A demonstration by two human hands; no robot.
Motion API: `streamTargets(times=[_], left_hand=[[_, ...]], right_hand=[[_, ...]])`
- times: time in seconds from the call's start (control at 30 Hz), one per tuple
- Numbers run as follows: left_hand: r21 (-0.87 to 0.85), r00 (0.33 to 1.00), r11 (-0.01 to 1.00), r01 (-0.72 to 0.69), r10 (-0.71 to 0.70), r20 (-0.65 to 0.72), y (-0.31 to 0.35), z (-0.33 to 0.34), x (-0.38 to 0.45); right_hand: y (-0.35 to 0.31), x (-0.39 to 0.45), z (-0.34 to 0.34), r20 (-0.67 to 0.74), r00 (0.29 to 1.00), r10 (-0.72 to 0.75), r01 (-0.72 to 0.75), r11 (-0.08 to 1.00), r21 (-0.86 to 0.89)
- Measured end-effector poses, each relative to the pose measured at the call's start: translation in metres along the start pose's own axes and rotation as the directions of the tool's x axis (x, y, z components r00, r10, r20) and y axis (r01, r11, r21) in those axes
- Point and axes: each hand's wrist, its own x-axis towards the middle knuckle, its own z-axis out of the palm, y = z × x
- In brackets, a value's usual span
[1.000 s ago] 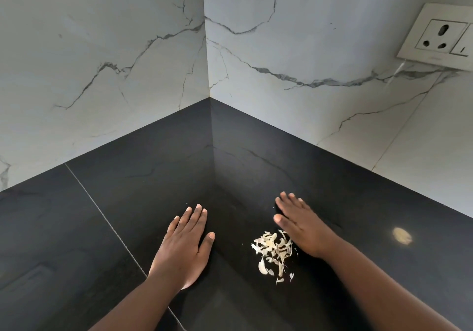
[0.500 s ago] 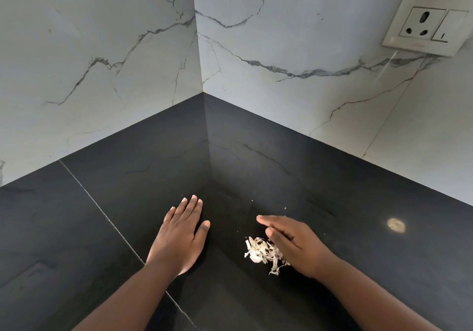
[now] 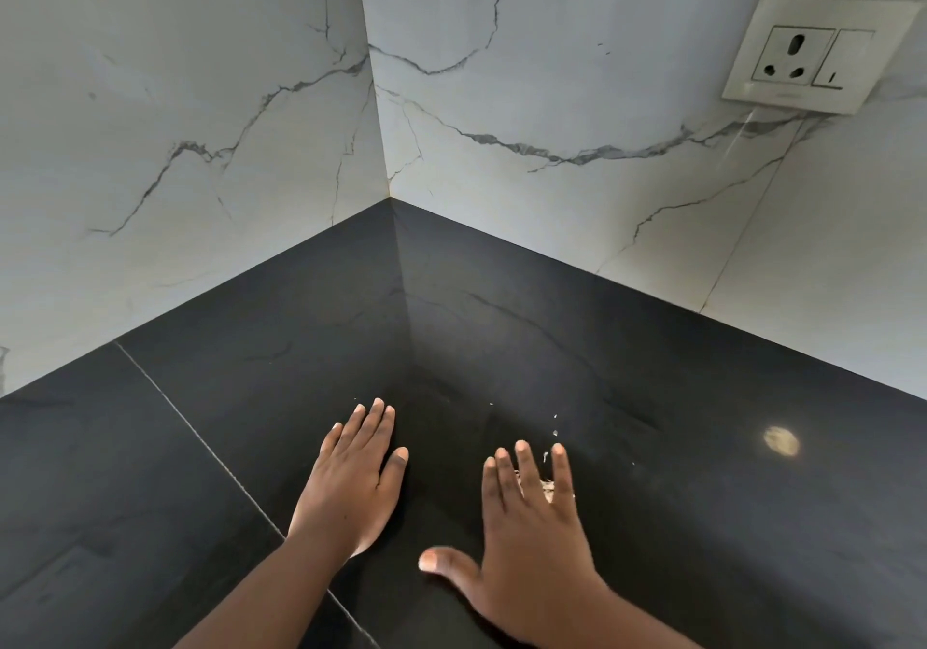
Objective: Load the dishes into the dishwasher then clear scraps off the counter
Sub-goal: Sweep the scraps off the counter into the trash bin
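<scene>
Both hands lie on the black stone counter (image 3: 501, 327) in a corner. My left hand (image 3: 353, 483) rests flat, palm down, fingers straight and together. My right hand (image 3: 531, 538) is spread flat, palm down, over the pile of pale scraps (image 3: 547, 489), which shows only in the gap between two fingers. A few tiny crumbs (image 3: 555, 431) lie just beyond the right fingertips. No dishes or dishwasher are in view.
White marble walls (image 3: 200, 96) meet at the corner behind the counter. A socket with a switch (image 3: 807, 59) sits on the right wall. A seam (image 3: 200, 442) crosses the counter on the left. A light reflection (image 3: 781, 440) shines at the right.
My right hand has swept left over the scraps and then flattened on top of the pile, hiding most of it. My left hand has stayed flat in place.
</scene>
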Motion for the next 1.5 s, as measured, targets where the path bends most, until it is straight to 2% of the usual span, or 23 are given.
streamTargets(times=[0.03,0.13,0.23,0.3,0.37,0.4,0.47,0.5,0.53,0.57,0.67,0.77,0.9,0.97,1.0,1.07,1.13,1.17,1.23,1.3,1.37,1.43,1.5], left_hand=[[-0.003,1.0,1.0,-0.003,0.003,-0.008,0.0,0.0,0.0],[-0.01,1.0,1.0,-0.003,0.003,-0.019,0.0,0.001,0.0],[-0.009,1.0,1.0,0.0,0.0,-0.013,0.001,0.0,-0.001],[-0.001,1.0,1.0,0.0,0.0,-0.012,0.001,-0.001,0.0],[-0.001,1.0,1.0,-0.005,0.005,-0.013,0.001,-0.001,0.0],[-0.005,1.0,1.0,-0.005,0.005,-0.014,0.001,-0.001,0.0],[-0.009,1.0,1.0,-0.006,0.005,-0.016,0.0,0.0,0.0],[-0.009,1.0,1.0,-0.006,0.006,-0.018,0.0,0.0,0.0],[-0.006,1.0,1.0,-0.006,0.006,-0.019,0.0,0.001,0.0],[-0.004,1.0,1.0,-0.005,0.004,-0.02,0.0,0.001,0.0],[-0.015,1.0,1.0,-0.003,0.003,-0.022,0.0,0.0,-0.001],[-0.008,1.0,1.0,-0.004,0.004,-0.018,0.001,-0.001,0.0],[-0.021,1.0,1.0,-0.001,0.001,-0.022,0.0,0.0,0.0],[-0.03,1.0,1.0,-0.004,0.004,-0.03,-0.001,0.0,0.0],[-0.04,0.999,0.999,-0.007,0.005,-0.038,-0.001,0.0,-0.001],[-0.069,0.999,0.998,-0.011,0.007,-0.052,-0.001,0.001,-0.001],[-0.087,0.998,0.996,-0.015,0.01,-0.057,-0.001,0.001,-0.002],[-0.081,0.998,0.997,-0.016,0.011,-0.056,-0.001,0.001,-0.002],[-0.055,0.998,0.998,-0.016,0.013,-0.053,-0.002,0.0,-0.002],[-0.041,0.999,0.999,-0.015,0.013,-0.049,-0.001,-0.001,-0.002],[-0.044,0.999,0.999,-0.017,0.015,-0.049,-0.001,-0.001,-0.002],[-0.068,0.998,0.997,-0.023,0.019,-0.06,-0.002,-0.001,-0.003],[-0.073,0.998,0.997,-0.032,0.028,-0.061,-0.002,0.0,-0.004]], right_hand=[[0.005,0.005,-0.013,0.02,1.0,0.012,-0.012,1.0,-0.002],[0.051,0.038,-0.038,-0.052,0.995,0.08,-0.08,0.997,0.002],[0.096,0.06,-0.042,0.096,0.987,0.126,-0.132,0.989,0.068],[0.102,0.055,-0.035,0.186,0.983,0.012,-0.024,0.998,0.06],[0.094,0.038,-0.025,0.218,0.961,-0.168,0.155,0.985,0.074],[0.089,0.029,-0.024,0.242,0.938,-0.248,0.217,0.965,0.147],[0.081,0.022,-0.027,0.235,0.906,-0.351,0.208,0.855,0.475],[0.08,0.024,-0.031,0.203,0.918,-0.341,0.135,0.749,0.649],[0.08,0.03,-0.036,0.162,0.938,-0.306,0.082,0.651,0.755],[0.08,0.039,-0.04,0.118,0.96,-0.256,0.062,0.601,0.797],[0.073,0.075,-0.043,0.09,0.978,-0.188,0.08,0.736,0.672],[0.061,0.096,-0.035,0.106,0.967,-0.233,0.162,0.877,0.452],[0.06,0.081,-0.026,0.097,0.93,-0.353,0.286,0.867,0.408],[0.063,0.064,-0.027,0.127,0.897,-0.423,0.299,0.794,0.53],[0.066,0.057,-0.029,0.139,0.893,-0.428,0.246,0.723,0.646],[0.077,0.048,-0.035,0.131,0.938,-0.32,0.075,0.558,0.827],[0.094,0.045,-0.04,0.051,0.988,-0.146,0.021,0.457,0.889],[0.099,0.043,-0.043,0.011,0.999,-0.052,0.014,0.457,0.889],[0.106,0.034,-0.043,-0.002,0.995,0.101,-0.06,0.603,0.795],[0.103,0.024,-0.035,0.031,0.996,0.08,-0.084,0.824,0.561],[0.094,0.012,-0.022,0.062,0.997,-0.048,0.024,0.94,0.34],[0.08,-0.002,-0.014,0.09,0.988,-0.124,0.092,0.948,0.303],[0.07,-0.015,-0.016,0.113,0.983,-0.144,0.073,0.876,0.476]])
